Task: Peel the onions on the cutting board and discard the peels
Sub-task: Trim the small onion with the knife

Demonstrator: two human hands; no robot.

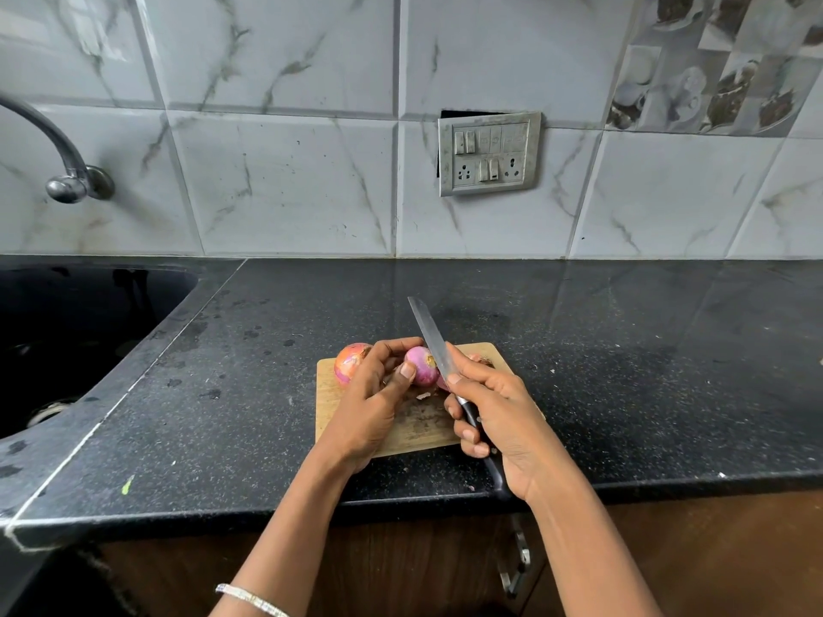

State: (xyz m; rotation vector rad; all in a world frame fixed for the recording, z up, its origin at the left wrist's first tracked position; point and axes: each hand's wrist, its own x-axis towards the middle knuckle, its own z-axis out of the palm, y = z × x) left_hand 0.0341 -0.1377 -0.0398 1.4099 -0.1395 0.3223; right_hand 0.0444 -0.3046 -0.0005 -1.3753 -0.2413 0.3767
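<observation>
Fingers of your left hand (372,394) curl round a pink peeled-looking onion (422,371), thumb pressed on its near side, the rest wrapped over the top. Onion held just above the cutting board (352,431), can't tell if it touches the wood. Your right hand (499,420) grips the black handle of a knife (429,338), lower fingers wrapped under the handle, thumb up along the base of the blade. Blade points away from you and slightly left, tilted, its lower part right against the held onion's right side. Second onion (349,360), orange-brown skin still on, sits at the board's far-left corner, just beside your left knuckles. More onion or peel (481,359) shows behind your right hand near the far-right corner, mostly hidden. Small peel scraps (423,396) lie on the board between your hands. Board lies on a black speckled counter (222,394), near its front edge. Dark sink (67,349) set in on the left, tap (67,171) on the tiled wall above it. Switch plate (489,153) on the wall behind. Bangle (251,598) on your left forearm. Cabinet handle (516,567) below the counter edge.
</observation>
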